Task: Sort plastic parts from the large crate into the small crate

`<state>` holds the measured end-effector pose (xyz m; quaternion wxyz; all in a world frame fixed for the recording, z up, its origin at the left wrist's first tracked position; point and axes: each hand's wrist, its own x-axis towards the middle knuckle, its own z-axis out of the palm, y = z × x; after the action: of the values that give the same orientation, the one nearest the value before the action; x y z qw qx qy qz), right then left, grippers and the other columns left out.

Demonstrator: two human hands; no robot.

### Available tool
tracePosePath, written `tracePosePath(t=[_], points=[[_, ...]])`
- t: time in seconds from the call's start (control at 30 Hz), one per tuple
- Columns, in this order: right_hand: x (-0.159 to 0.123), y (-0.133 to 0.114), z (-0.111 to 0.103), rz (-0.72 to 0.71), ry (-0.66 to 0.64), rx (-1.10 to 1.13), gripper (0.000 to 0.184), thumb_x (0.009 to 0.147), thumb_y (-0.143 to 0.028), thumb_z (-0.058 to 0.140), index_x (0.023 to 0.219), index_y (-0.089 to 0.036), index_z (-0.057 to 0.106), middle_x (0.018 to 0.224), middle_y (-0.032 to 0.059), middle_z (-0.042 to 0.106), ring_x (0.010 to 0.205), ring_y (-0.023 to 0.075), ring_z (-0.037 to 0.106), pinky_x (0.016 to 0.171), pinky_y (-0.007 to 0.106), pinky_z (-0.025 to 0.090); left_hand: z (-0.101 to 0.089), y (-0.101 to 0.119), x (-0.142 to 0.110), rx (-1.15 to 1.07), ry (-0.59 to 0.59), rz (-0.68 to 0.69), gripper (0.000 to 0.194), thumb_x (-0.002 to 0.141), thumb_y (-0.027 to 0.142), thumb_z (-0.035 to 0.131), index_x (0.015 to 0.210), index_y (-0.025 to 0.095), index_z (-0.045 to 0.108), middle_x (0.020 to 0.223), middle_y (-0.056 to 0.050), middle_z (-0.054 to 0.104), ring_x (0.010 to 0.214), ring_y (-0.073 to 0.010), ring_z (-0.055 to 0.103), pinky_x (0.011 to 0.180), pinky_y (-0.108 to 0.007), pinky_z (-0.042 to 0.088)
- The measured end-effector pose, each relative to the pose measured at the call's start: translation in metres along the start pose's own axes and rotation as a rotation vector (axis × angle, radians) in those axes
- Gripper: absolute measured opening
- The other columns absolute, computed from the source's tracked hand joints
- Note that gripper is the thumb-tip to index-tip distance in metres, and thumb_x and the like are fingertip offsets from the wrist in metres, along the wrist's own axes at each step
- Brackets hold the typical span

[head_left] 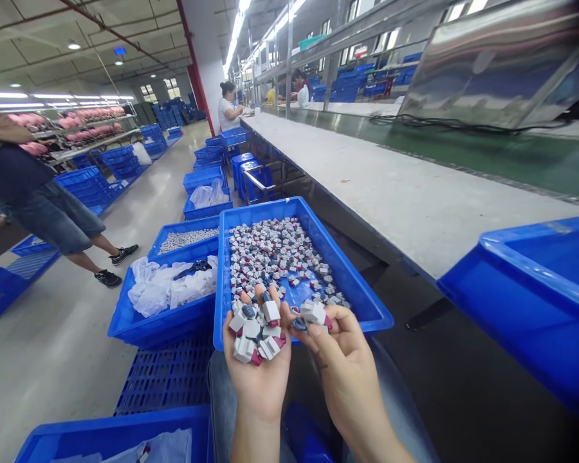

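Note:
My left hand (260, 379), palm up with its fingers curled a little, cradles several small plastic parts (251, 329) in white, dark blue and magenta. Between the thumb and fingers of my right hand (345, 354) is one similar plastic part (313, 313), pinched just right of the left fingers. Both hands are above the near edge of a blue bin (313, 225), which holds a large heap of the same parts (270, 251). A patch of the bin's blue bottom shows near its middle.
On the left stand a blue crate (120, 321) with white plastic bags and another with small pale pieces (188, 240). A white bench (347, 161) runs along the right, near an angled blue bin (525, 289). One person (43, 173) stands at left; another (228, 109) sits farther off.

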<state>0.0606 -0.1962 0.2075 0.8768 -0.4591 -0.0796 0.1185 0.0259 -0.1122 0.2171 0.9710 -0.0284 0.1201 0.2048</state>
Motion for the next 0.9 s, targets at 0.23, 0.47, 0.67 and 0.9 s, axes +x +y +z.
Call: tracePosePath(t=[0.23,0.47,0.67,0.9], points=[[0.002,-0.016,0.006,0.391,0.093,0.354,0.027,0.069,-0.028,0.067,0.092,-0.025,0.052,0.081,-0.0021,0.065,0.079,0.0137,0.064,0.063,0.021,0.053,-0.004,0.001,-0.006,0.046,0.020,0.001,0.047,0.089,0.037,0.023,0.084,0.022,0.068,0.101,0.001,0.067,0.116,-0.0155,0.047,0.099,-0.030,0.035],[0.001,-0.016,0.004,0.495,0.029,0.469,0.019,0.069,-0.025,0.064,0.084,-0.020,0.054,0.081,0.0008,0.063,0.078,0.0119,0.063,0.062,0.018,0.052,-0.013,0.005,-0.012,0.095,0.033,-0.050,0.053,0.090,0.037,0.017,0.084,0.027,0.068,0.099,0.004,0.067,0.109,-0.0142,0.053,0.096,-0.030,0.038],[-0.002,0.001,0.004,0.250,-0.032,0.151,0.016,0.073,-0.037,0.056,0.076,-0.022,0.050,0.065,-0.0045,0.050,0.051,0.0091,0.045,0.039,0.018,0.037,-0.006,-0.008,-0.018,0.090,0.229,0.080,0.042,0.087,0.037,0.030,0.079,0.023,0.068,0.098,0.000,0.068,0.101,-0.0171,0.057,0.091,-0.032,0.042],[-0.020,0.021,0.013,0.041,-0.009,-0.312,0.026,0.074,-0.041,0.058,0.091,-0.022,0.051,0.089,0.0010,0.056,0.076,0.0151,0.055,0.067,0.027,0.047,-0.006,-0.026,-0.026,0.217,0.327,0.328,0.028,0.080,0.037,0.042,0.078,0.024,0.067,0.097,0.000,0.068,0.093,-0.0175,0.061,0.081,-0.031,0.048]])
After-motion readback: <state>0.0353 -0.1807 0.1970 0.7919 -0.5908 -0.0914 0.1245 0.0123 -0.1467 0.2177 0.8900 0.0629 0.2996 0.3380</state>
